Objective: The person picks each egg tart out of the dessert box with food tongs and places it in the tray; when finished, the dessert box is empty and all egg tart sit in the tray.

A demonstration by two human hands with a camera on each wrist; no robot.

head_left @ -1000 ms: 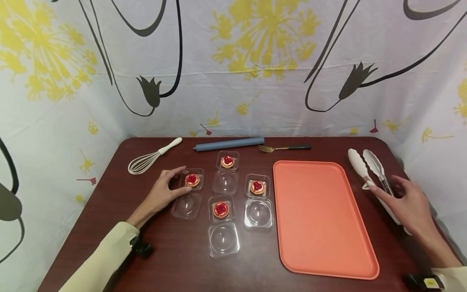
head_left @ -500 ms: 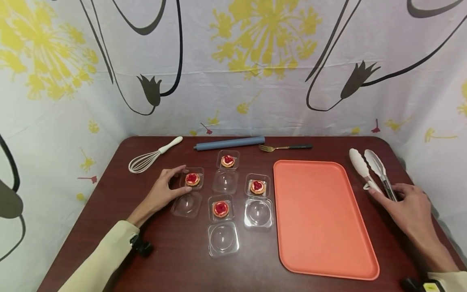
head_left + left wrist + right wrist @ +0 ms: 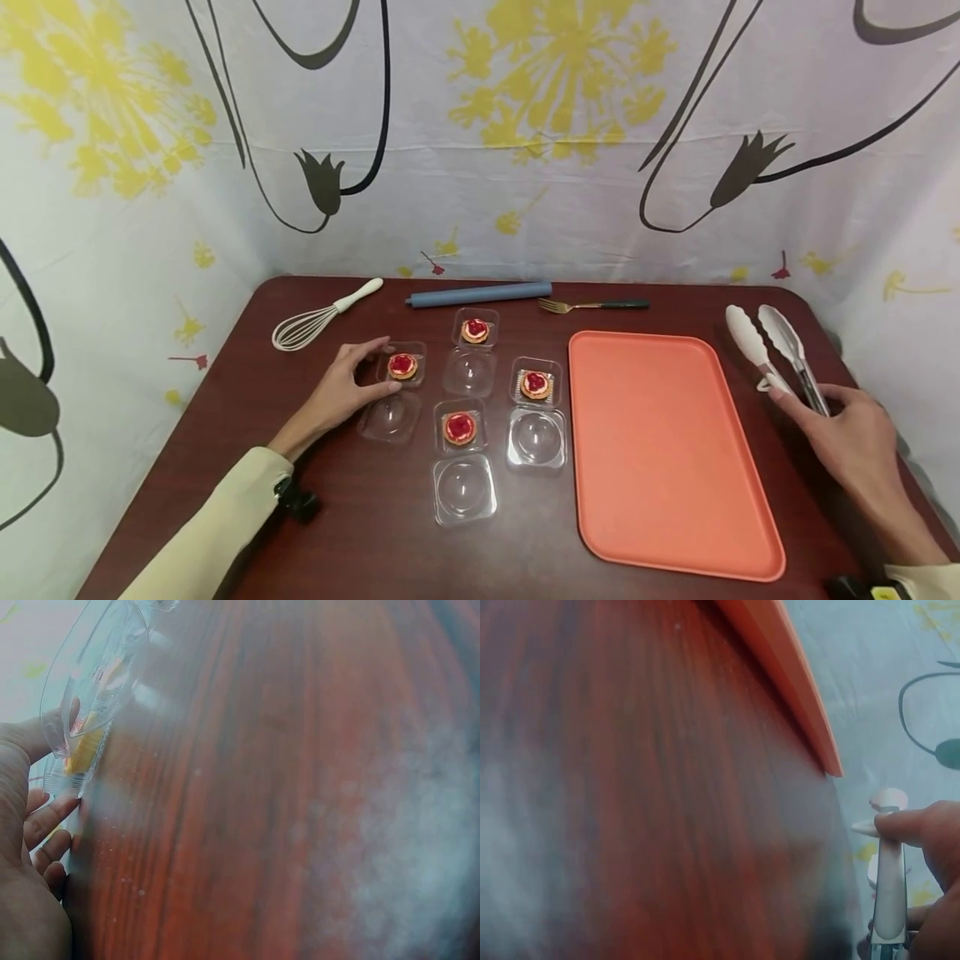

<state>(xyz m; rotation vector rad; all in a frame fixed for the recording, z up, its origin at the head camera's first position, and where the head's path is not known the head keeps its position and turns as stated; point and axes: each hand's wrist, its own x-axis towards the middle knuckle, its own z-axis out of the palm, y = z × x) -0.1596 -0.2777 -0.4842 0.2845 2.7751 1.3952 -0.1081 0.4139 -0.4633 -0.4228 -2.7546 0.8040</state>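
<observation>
My left hand (image 3: pixel 337 404) holds a clear plastic box (image 3: pixel 421 353) at the left, thumb at its near side and index finger at its far side. A small red-topped tart (image 3: pixel 402 366) sits inside, and the box's hinged lid (image 3: pixel 390 417) lies folded back toward me. The left wrist view shows the fingers around the same plastic box (image 3: pixel 88 761). At the right, my right hand (image 3: pixel 855 437) grips the tongs (image 3: pixel 746 336) around their arms; their white-tipped heads point away and stand apart. In the right wrist view, my thumb lies over the tongs' handle (image 3: pixel 890 892).
Several more lidded boxes with tarts stand mid-table, lids open: one tart (image 3: pixel 475 331) far, one (image 3: pixel 460 428) near, one (image 3: pixel 536 384) beside the orange tray (image 3: pixel 667 450). A whisk (image 3: pixel 300 330), blue rolling pin (image 3: pixel 480 294) and fork (image 3: pixel 592 306) lie along the back.
My right hand has come down onto the tongs and its fingers have closed around them. The left hand stays at its box. The head view has shifted slightly.
</observation>
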